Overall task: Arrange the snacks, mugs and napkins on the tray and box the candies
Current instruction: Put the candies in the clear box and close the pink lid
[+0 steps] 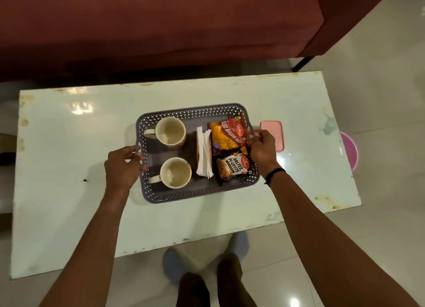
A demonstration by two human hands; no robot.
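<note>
Now both hands grip the tray (184, 197), left hand (122, 166) and right hand (263, 149) curled round opposite handles; pink box (274, 134) just beyond.

left hand (122, 166) and right hand (263, 149) curled in grip, arms outstretched

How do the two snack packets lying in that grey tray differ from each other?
The red and yellow bhujia packet is larger and lies at the far end of the grey perforated plastic tray; the black salted peanuts packet is smaller and lies nearer the person. The bhujia packet shows yellow strands, the peanuts packet shows nuts. Both lie flat, face up, on the right side beside the white paper napkins, and carry the same red brand logo.
</note>
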